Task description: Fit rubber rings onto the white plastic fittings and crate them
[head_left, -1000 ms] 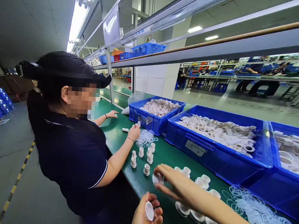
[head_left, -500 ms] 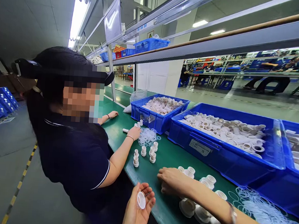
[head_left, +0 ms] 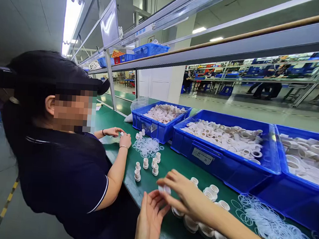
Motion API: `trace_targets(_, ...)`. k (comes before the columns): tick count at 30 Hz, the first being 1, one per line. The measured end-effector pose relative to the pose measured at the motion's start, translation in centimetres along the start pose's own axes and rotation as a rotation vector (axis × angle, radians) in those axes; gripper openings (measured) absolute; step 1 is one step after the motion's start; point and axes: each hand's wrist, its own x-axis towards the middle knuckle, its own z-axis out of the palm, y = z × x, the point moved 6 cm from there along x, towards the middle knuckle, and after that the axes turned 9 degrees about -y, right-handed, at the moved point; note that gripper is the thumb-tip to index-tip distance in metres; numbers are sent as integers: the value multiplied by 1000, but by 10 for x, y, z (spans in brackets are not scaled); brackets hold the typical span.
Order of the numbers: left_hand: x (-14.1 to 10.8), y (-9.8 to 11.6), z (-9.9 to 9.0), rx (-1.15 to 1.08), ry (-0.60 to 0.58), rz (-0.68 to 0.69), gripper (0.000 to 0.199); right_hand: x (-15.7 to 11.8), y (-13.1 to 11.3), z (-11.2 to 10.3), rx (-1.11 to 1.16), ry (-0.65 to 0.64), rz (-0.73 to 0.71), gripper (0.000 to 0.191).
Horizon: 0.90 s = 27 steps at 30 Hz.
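Note:
My right hand point(head_left: 183, 192) pinches a white plastic fitting point(head_left: 164, 188) between thumb and fingers, above the bench. Just below it is my left hand point(head_left: 150, 216), palm up, its fingers loosely extended. Its fingertips come close to the fitting; whether they touch it I cannot tell. White flanged fittings point(head_left: 211, 192) stand upright in rows under and beyond my right forearm, which partly hides them. To the right lies a loose heap of thin clear rings point(head_left: 274, 224).
Blue bins point(head_left: 200, 155) full of white fittings line the back of the green bench point(head_left: 170, 164). At left a co-worker point(head_left: 68, 178) handles a small white piece, near another ring pile point(head_left: 148, 146) and several standing fittings point(head_left: 145, 163). A shelf rail point(head_left: 221, 53) runs overhead.
My right hand has come from the bench to my left hand and now holds a white fitting. The white piece that lay in my left palm no longer shows there. The view has shifted right.

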Motion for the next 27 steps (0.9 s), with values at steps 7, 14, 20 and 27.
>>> trace_targets(7,16,11,-39,189,161,70,47,53,86,15,-39,104,151,8)
trace_targets(14,37,23,-35,407,186,205,42,53,96,49,-184,-116,110,16)
trace_targets(20,77,8,-15,568,102,177,44,6,77,31,-214,-259,17,29)
trace_targets(27,83,-2,58,1014,-28,195,37,-74,46,-43,-132,-11,63,26)
